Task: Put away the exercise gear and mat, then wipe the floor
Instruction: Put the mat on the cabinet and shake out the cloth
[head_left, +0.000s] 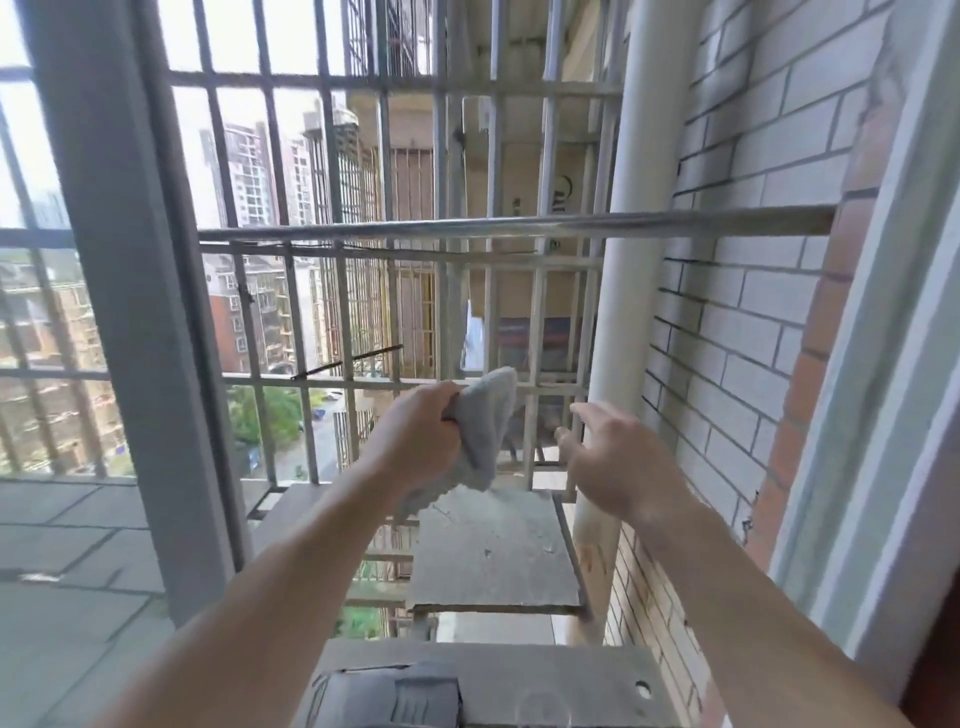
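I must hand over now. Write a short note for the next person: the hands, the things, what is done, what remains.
Left hand: closed on the grey terry cleaning cloth, held out by the window's grey metal security bars.
Right hand: open, empty, reaching towards the cloth.
Horizontal steel rod runs above both hands.
Gear, mat and floor are out of view, so progress on them cannot be judged.
Likely next: shake out or hang the cloth.

No legible text (all blurred)
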